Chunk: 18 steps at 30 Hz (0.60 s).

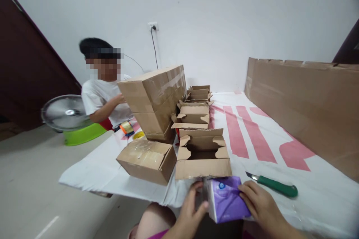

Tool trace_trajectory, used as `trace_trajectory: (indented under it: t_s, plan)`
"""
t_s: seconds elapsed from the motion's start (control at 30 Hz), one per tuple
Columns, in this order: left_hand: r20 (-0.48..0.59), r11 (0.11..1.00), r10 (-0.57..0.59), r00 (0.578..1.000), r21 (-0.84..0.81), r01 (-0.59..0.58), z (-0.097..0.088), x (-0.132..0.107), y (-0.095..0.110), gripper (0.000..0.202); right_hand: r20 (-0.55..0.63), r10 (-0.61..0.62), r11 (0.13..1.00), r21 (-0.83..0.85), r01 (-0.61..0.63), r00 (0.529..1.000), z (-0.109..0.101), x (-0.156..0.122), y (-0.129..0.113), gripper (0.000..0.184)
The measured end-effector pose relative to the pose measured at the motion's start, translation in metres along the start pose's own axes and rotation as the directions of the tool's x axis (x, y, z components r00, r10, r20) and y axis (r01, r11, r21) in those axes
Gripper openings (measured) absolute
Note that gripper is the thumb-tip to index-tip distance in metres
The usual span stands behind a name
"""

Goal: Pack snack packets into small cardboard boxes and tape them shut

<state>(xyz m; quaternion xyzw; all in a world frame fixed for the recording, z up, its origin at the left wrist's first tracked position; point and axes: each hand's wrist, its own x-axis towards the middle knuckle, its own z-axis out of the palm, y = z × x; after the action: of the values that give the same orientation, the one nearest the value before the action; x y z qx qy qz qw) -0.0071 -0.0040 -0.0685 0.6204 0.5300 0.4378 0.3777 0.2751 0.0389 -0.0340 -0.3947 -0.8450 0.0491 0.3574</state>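
On the white-covered table (95, 173), the nearest open carton (203, 168) stands just beyond the purple packet (230, 201) at the near edge. The right hand (260, 203) is clamped on the packet's right side; the left hand (193, 207) has thumb and fingers apart by its left end. Best support both ends, clear of the green-handled knife (276, 186).

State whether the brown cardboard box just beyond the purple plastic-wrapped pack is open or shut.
Open. The brown cardboard box has its flaps apart, baring a dark inside; whether anything lies within, I cannot tell.
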Motion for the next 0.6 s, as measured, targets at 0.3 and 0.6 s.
trace_trajectory:
  t_s: [0.3,0.6]
  plan:
    - [0.064,0.943,0.331,0.941,0.000,-0.332,0.036,0.001,-0.001,0.087,0.146,0.432,0.736,0.512,-0.442,0.890,0.036,-0.042,-0.003,0.084]
    - [0.036,0.665,0.741,0.670,0.100,-0.740,-0.004,0.054,0.108,0.078,-0.266,0.230,0.785,0.619,-0.017,0.936,-0.035,0.053,-0.024,0.104]
